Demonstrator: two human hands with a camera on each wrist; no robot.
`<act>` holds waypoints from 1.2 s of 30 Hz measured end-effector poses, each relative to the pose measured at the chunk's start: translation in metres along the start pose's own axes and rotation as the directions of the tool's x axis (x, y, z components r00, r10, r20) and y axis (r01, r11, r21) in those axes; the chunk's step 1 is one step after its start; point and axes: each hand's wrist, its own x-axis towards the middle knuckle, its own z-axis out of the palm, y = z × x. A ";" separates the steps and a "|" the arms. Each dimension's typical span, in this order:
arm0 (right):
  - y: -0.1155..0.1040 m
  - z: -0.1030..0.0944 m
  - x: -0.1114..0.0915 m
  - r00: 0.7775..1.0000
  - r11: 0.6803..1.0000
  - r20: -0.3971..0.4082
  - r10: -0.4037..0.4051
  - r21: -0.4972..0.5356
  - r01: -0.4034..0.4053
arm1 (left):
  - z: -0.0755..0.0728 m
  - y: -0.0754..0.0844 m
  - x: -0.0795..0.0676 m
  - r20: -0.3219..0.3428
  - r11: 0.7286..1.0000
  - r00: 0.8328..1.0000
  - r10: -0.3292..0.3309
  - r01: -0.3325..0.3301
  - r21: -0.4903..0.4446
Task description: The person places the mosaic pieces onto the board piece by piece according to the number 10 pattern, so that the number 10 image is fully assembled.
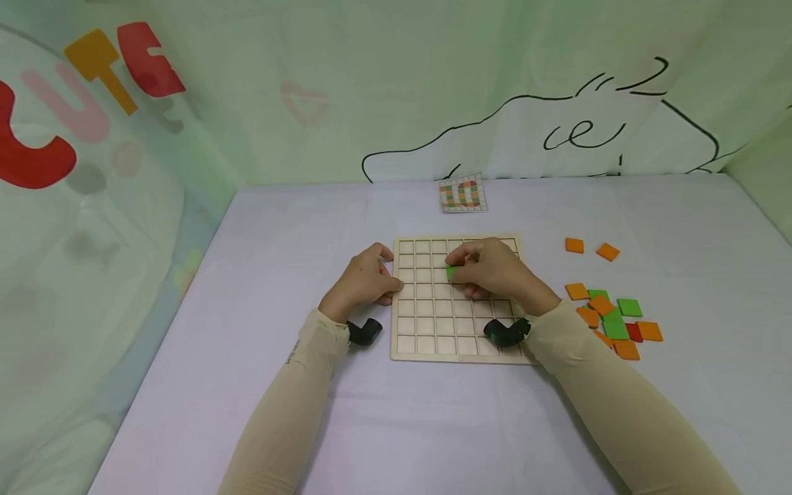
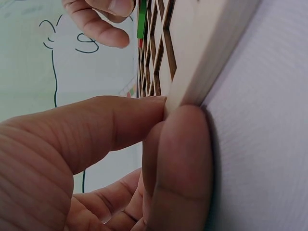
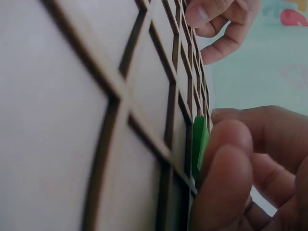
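A wooden grid board lies flat on the table, its square cells divided by raised strips. My left hand grips the board's left edge, thumb over the rim and a finger against its side, as the left wrist view shows closely. Over the board's upper middle, my right hand holds a small green square tile between thumb and fingers. The right wrist view has this green tile standing tilted at a cell, partly covered by fingertips. How deep it sits in the cell is hidden.
Right of the board lies a loose pile of orange tiles, green tiles and a red tile, some overlapping. Two orange tiles sit farther back. A patterned card lies behind the board, near the printed curtain.
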 end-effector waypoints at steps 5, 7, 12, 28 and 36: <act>-0.002 0.002 0.002 1.000 0.999 0.011 -0.006 -0.051 0.006 | 0.000 -0.001 0.001 0.008 1.000 1.000 -0.003 0.003 -0.004; -0.001 0.002 0.003 1.000 0.998 0.007 0.004 -0.056 -0.004 | 0.000 -0.002 0.002 0.010 1.000 1.000 -0.003 0.003 -0.007; -0.001 0.001 0.001 1.000 0.998 -0.001 0.017 -0.054 -0.017 | 0.000 -0.003 0.002 0.010 1.000 1.000 0.003 -0.003 -0.010; 0.013 -0.012 -0.011 0.999 0.977 -0.024 -0.032 0.208 0.037 | 0.000 0.001 0.000 0.008 1.000 1.000 -0.003 0.003 0.001; 0.019 -0.020 -0.018 0.999 0.974 -0.043 -0.016 0.227 0.026 | -0.001 -0.002 0.001 0.015 1.000 1.000 -0.003 0.003 0.006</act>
